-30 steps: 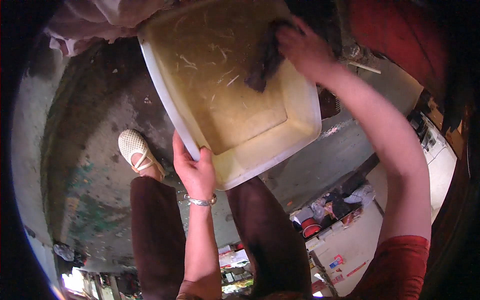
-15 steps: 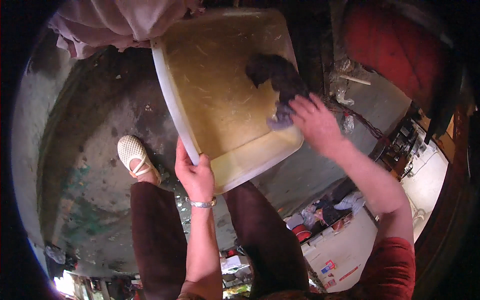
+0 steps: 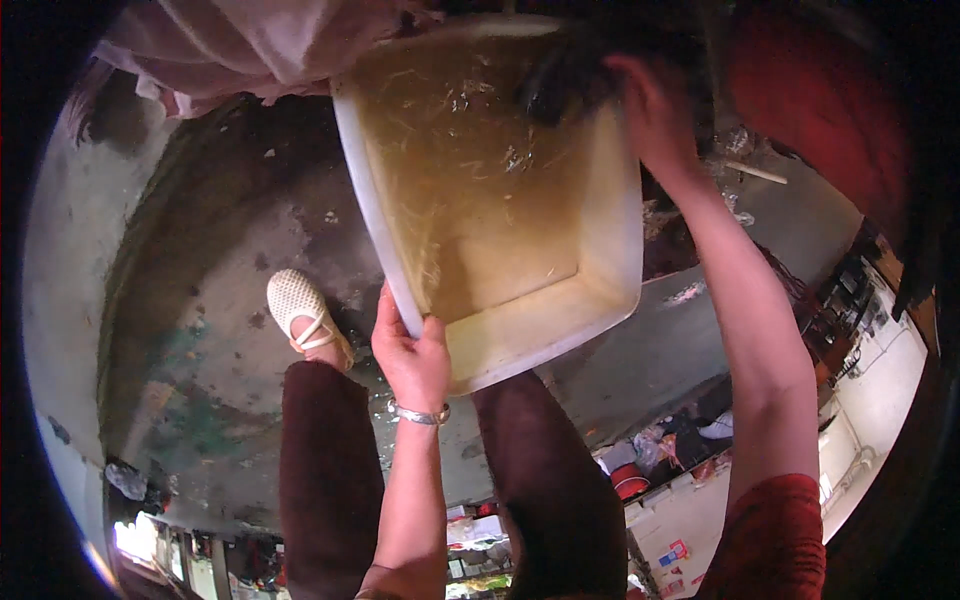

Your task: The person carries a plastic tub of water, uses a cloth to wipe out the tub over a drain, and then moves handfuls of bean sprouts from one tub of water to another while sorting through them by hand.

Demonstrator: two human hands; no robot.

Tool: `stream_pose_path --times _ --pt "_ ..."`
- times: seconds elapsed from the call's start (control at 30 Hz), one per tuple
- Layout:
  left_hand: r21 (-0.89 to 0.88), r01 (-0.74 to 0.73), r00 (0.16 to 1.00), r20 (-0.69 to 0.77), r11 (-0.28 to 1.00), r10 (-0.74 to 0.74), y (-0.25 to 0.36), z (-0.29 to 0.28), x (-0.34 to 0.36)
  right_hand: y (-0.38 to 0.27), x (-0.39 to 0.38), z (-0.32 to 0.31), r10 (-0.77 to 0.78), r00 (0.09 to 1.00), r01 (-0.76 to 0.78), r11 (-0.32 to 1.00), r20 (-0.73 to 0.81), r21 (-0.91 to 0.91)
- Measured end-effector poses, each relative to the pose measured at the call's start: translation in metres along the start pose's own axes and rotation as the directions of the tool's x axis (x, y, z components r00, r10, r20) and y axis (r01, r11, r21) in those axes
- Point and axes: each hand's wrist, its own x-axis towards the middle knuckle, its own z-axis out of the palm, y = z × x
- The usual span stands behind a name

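Observation:
A shallow, pale yellowish plastic tub point(image 3: 612, 210) with murky water in it is tilted in front of me. My left hand point(image 3: 412, 358) grips its near left corner, thumb on the inner side of the white rim and fingers outside. At the far right rim my right hand point(image 3: 655, 120) is blurred by motion. It holds a dark wet cloth point(image 3: 562, 82) that hangs over the tub's far right corner. The cloth's folds are smeared, and part of it merges with the dark background. Ripples and glints show on the water near it.
Pink cloth point(image 3: 240, 45) hangs by the tub's far left corner. My foot in a white perforated shoe point(image 3: 297, 305) stands on the stained concrete floor point(image 3: 200, 270). A red surface point(image 3: 810, 110) lies at the far right. Clutter with a red container point(image 3: 628, 481) sits at the lower right.
My right hand has moved away from me with the dark cloth, from the tub's right side to its far right corner. The tub sits slightly further right in view, my left hand still on its rim.

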Motion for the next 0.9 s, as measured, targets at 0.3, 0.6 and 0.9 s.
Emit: stream_pose_path --times 0.3,0.6,0.9 --pt "0.023 -0.006 1.000 0.010 1.000 0.006 -0.008 0.004 0.001 -0.100 0.095 0.089 0.116 0.902 -0.047 0.984 -0.415 0.172" --pt "0.014 0.036 0.999 -0.010 0.999 -0.036 -0.025 0.021 -0.018 -0.202 0.078 0.075 0.116 0.880 0.070 0.927 -0.461 0.368" --pt "-0.012 0.057 0.998 0.004 0.998 -0.057 -0.019 0.015 -0.011 -0.101 0.016 0.047 0.367 0.862 -0.143 0.837 -0.349 0.528"
